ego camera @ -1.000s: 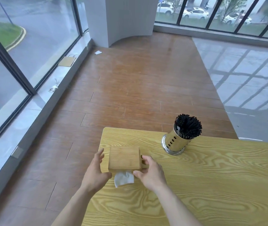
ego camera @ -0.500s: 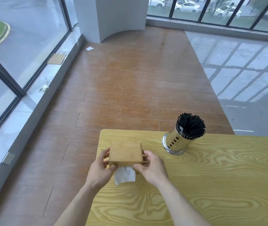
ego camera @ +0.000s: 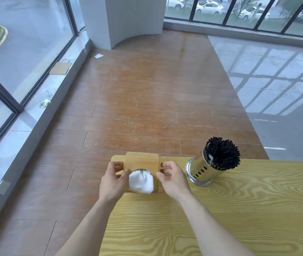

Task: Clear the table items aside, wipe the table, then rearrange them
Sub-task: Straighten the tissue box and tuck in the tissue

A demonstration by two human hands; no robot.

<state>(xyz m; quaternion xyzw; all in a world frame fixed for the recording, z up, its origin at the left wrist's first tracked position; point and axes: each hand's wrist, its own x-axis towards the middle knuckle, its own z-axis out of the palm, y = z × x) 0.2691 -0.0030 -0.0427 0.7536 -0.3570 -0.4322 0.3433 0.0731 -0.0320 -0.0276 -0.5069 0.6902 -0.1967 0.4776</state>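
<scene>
A wooden tissue box (ego camera: pixel 143 162) sits at the far left corner of the yellow wood-grain table (ego camera: pixel 220 218), tipped so its front face with the round opening faces me. A white tissue (ego camera: pixel 141 182) sticks out of that opening. My left hand (ego camera: pixel 112 182) grips the box's left side and my right hand (ego camera: pixel 172 179) grips its right side. A shiny metal holder (ego camera: pixel 201 169) packed with black straws (ego camera: pixel 221 153) stands leaning just right of my right hand.
The table's far edge and left edge are close to the box; beyond them is brown wood flooring. Large windows run along the left and back. A paper bag (ego camera: pixel 60 68) and scraps lie on the left sill.
Both hands have turned the tissue box upward from lying flat, so its front opening and tissue now face me, and it sits nearer the table's far corner.
</scene>
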